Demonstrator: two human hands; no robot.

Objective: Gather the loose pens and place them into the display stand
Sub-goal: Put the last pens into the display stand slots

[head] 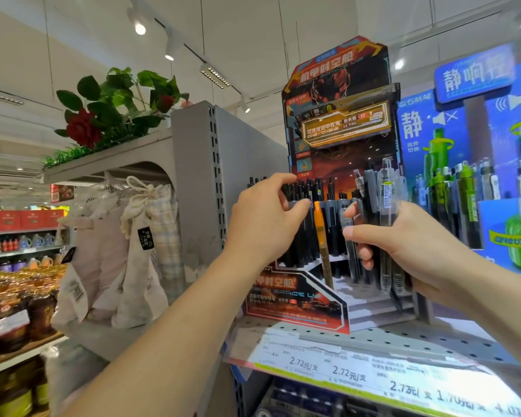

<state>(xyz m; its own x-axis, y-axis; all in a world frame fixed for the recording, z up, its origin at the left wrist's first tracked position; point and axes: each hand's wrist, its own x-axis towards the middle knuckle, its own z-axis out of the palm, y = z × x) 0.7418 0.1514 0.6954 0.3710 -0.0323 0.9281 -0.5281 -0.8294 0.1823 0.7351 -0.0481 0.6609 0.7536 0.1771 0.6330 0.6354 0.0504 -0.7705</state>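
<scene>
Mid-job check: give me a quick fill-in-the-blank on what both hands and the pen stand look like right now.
1. The right hand grips a bundle of pens in front of the red display stand, which sits on a perforated ____ shelf.
2. The left hand pinches the tops of the ____ pens standing in the stand.
3. Between the two hands stands a single ____ pen.
4. The neighbouring display on the right is mainly ____.

Missing words: grey; black; orange; blue
</scene>
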